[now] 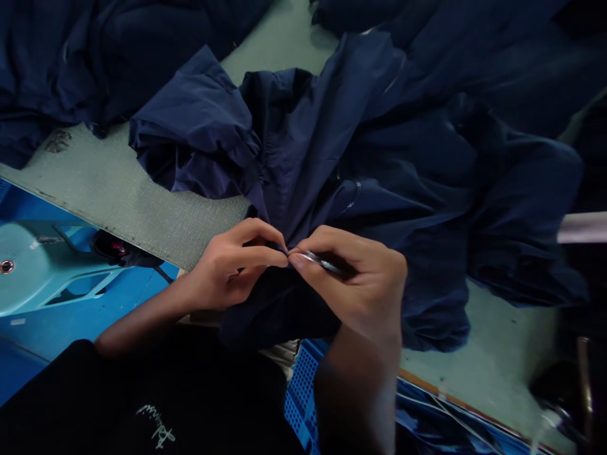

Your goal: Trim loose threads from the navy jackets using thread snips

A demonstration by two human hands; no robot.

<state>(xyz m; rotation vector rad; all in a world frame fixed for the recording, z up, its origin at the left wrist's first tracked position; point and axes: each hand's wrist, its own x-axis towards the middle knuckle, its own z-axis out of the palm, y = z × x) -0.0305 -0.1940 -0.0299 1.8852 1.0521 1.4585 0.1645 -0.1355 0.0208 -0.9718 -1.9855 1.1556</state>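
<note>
Our left hand is clamped on the soft, light navy garment (slippery; best held at a fold); our right hand pinches a small metal tool.

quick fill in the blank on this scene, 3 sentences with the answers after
1. The small metal tool is pinched in the ____ hand.
2. The left hand pinches a fold of the garment, whose colour is ____.
3. That garment lies bunched on a grey-green ____.

Missing words: right; navy blue; table top
</note>
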